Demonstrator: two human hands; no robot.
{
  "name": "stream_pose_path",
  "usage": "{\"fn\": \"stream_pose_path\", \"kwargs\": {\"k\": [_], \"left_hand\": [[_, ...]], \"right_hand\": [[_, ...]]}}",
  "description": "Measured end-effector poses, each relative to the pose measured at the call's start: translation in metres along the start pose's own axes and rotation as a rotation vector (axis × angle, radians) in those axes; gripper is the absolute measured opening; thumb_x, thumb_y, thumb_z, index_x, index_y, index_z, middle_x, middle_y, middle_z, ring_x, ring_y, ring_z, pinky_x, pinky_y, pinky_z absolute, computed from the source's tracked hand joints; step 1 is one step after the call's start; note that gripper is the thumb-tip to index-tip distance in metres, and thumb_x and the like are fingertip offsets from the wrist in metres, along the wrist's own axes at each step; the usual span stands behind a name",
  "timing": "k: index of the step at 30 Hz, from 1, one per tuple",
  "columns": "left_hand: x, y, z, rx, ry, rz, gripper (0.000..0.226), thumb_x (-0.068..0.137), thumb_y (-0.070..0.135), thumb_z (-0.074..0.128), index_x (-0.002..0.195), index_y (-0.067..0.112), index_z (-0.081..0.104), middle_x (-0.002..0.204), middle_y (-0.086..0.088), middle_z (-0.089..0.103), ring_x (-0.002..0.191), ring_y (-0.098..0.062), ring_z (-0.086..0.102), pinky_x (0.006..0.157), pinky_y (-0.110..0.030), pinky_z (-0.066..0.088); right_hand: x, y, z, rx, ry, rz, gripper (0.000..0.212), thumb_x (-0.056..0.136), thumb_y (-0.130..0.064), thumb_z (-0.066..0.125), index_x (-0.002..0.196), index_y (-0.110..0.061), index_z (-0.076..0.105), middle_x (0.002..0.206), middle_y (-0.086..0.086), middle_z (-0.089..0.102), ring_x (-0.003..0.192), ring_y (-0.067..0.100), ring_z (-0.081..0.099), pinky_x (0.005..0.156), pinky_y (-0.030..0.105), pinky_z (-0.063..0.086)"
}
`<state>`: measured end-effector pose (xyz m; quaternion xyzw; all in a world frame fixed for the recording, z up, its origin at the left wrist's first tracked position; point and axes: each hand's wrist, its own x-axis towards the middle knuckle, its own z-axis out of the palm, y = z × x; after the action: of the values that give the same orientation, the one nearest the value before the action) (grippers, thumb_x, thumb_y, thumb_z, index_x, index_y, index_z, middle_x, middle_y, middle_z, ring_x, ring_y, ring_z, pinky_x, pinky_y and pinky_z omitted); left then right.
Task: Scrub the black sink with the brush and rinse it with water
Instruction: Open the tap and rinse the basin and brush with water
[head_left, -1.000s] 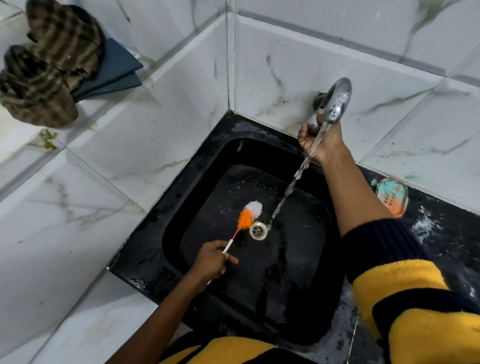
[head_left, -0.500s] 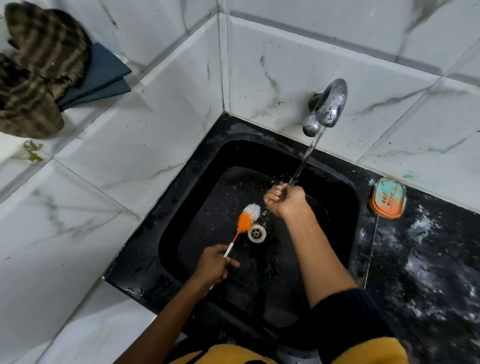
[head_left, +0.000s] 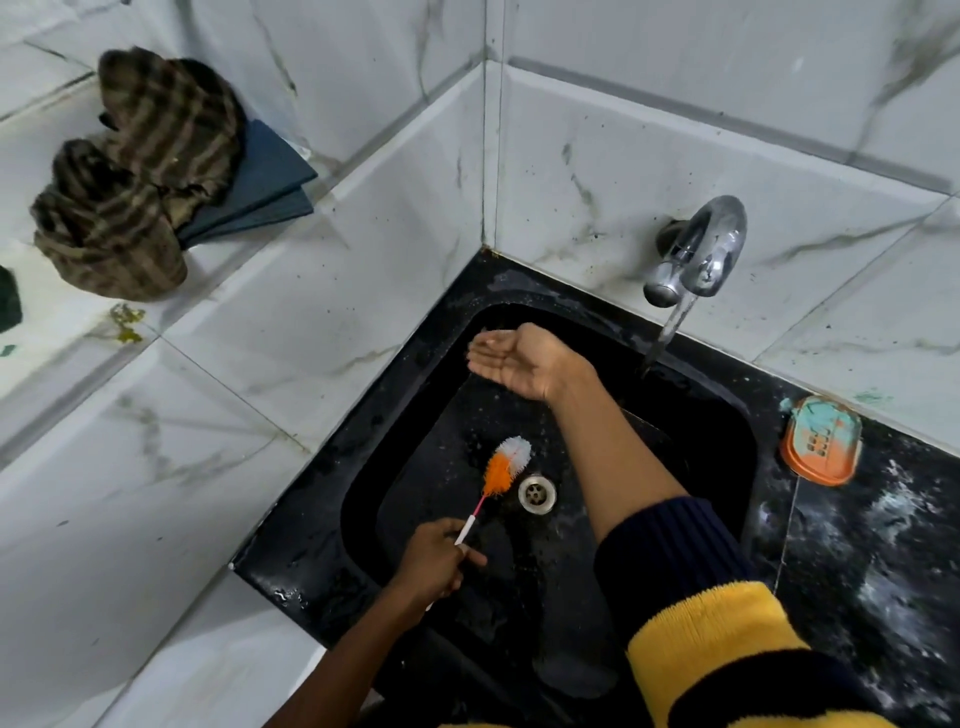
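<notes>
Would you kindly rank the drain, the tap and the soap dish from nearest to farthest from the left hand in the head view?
From the left hand:
1. Drain, just right of it, on the sink floor.
2. Soap dish, on the right counter.
3. Tap, on the back wall.

Sink (head_left: 415, 415) glossy wet blk; tap (head_left: 696, 254) shiny chrome; brush (head_left: 506, 465) plastic bristles.

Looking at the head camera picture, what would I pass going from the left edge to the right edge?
Striped brown cloth → folded blue cloth → left hand gripping the brush → drain → tap running water → orange soap dish on the black counter.
</notes>
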<state>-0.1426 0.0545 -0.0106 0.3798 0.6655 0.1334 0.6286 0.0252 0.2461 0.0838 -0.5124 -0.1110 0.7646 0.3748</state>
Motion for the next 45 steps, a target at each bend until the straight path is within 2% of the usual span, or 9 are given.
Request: {"fn": "stream_pose_path", "kwargs": {"k": [7, 14, 17, 19, 22, 27, 31, 39, 45], "left_hand": [[-0.002, -0.005, -0.007, -0.01, -0.003, 0.008, 0.031, 0.092, -0.006, 0.043, 0.112, 0.013, 0.057, 0.086, -0.016, 0.075, 0.036, -0.014, 0.04, 0.036, -0.015, 0.024], [0.0, -0.014, -0.005, -0.016, -0.013, -0.018, 0.03, 0.093, -0.005, 0.044, 0.114, 0.011, 0.059, 0.083, -0.013, 0.075, 0.037, -0.015, 0.041, 0.038, -0.016, 0.024], [0.0, -0.01, -0.004, -0.019, -0.016, -0.014, 0.033, 0.093, -0.005, 0.043, 0.119, 0.01, 0.057, 0.084, -0.014, 0.075, 0.037, -0.015, 0.041, 0.037, -0.016, 0.024], [0.0, -0.006, -0.005, -0.022, -0.018, -0.008, 0.034, 0.093, -0.005, 0.043, 0.121, 0.009, 0.056, 0.086, -0.015, 0.075, 0.037, -0.015, 0.041, 0.037, -0.015, 0.024], [-0.001, 0.0, -0.008, -0.02, -0.016, 0.002, 0.032, 0.093, -0.005, 0.043, 0.12, 0.009, 0.055, 0.086, -0.015, 0.074, 0.036, -0.013, 0.041, 0.036, -0.016, 0.024], [-0.001, 0.006, -0.013, -0.028, -0.008, 0.014, 0.031, 0.094, -0.004, 0.044, 0.118, 0.012, 0.056, 0.086, -0.015, 0.075, 0.036, -0.013, 0.042, 0.037, -0.017, 0.025], [0.001, 0.004, -0.016, -0.042, -0.005, 0.014, 0.03, 0.094, -0.005, 0.043, 0.116, 0.01, 0.057, 0.086, -0.016, 0.074, 0.036, -0.013, 0.041, 0.037, -0.017, 0.025], [0.002, 0.001, -0.009, -0.036, -0.023, -0.009, 0.031, 0.094, -0.005, 0.043, 0.119, 0.008, 0.056, 0.086, -0.016, 0.075, 0.034, -0.013, 0.039, 0.036, -0.016, 0.024], [-0.002, 0.007, -0.009, -0.046, -0.033, 0.004, 0.037, 0.092, -0.006, 0.043, 0.121, 0.012, 0.057, 0.087, -0.016, 0.075, 0.034, -0.013, 0.039, 0.036, -0.015, 0.023]], "right_hand": [[-0.003, 0.035, -0.056, 0.489, 0.313, -0.062, 0.027, 0.099, -0.007, 0.037, 0.093, 0.004, 0.061, 0.096, 0.02, 0.067, 0.091, 0.028, 0.065, 0.08, 0.033, 0.055], [-0.025, 0.048, -0.108, 0.919, 0.448, -0.093, 0.03, 0.089, -0.009, 0.02, 0.063, -0.017, 0.032, 0.053, -0.001, 0.033, 0.044, 0.012, 0.027, 0.047, 0.02, 0.022], [-0.014, 0.031, -0.091, 0.83, 0.484, -0.13, 0.038, 0.1, -0.018, 0.019, 0.075, -0.015, 0.047, 0.055, 0.002, 0.052, 0.05, 0.014, 0.047, 0.048, 0.019, 0.036], [-0.002, 0.013, -0.068, 0.738, 0.374, -0.173, 0.039, 0.103, -0.014, 0.024, 0.111, -0.004, 0.06, 0.103, 0.016, 0.071, 0.099, 0.023, 0.068, 0.083, 0.025, 0.055], [0.004, -0.012, -0.026, 0.507, 0.173, -0.132, 0.026, 0.099, 0.001, 0.036, 0.116, 0.007, 0.055, 0.128, 0.024, 0.055, 0.128, 0.033, 0.049, 0.109, 0.042, 0.04], [-0.004, -0.009, -0.012, 0.417, 0.109, -0.16, 0.036, 0.099, 0.003, 0.031, 0.128, 0.012, 0.05, 0.128, 0.026, 0.055, 0.126, 0.036, 0.051, 0.107, 0.041, 0.042], [-0.014, 0.014, -0.057, 0.745, 0.344, -0.149, 0.031, 0.098, -0.01, 0.036, 0.098, 0.003, 0.064, 0.094, 0.019, 0.069, 0.083, 0.025, 0.067, 0.075, 0.031, 0.054], [-0.035, 0.035, -0.092, 1.07, 0.425, -0.17, 0.037, 0.098, -0.015, 0.015, 0.066, -0.015, 0.035, 0.047, 0.0, 0.036, 0.04, 0.012, 0.03, 0.045, 0.02, 0.025], [0.009, -0.022, -0.036, 0.687, 0.247, -0.229, 0.032, 0.103, -0.006, 0.032, 0.1, 0.008, 0.059, 0.111, 0.023, 0.063, 0.111, 0.032, 0.06, 0.102, 0.039, 0.047]]}}
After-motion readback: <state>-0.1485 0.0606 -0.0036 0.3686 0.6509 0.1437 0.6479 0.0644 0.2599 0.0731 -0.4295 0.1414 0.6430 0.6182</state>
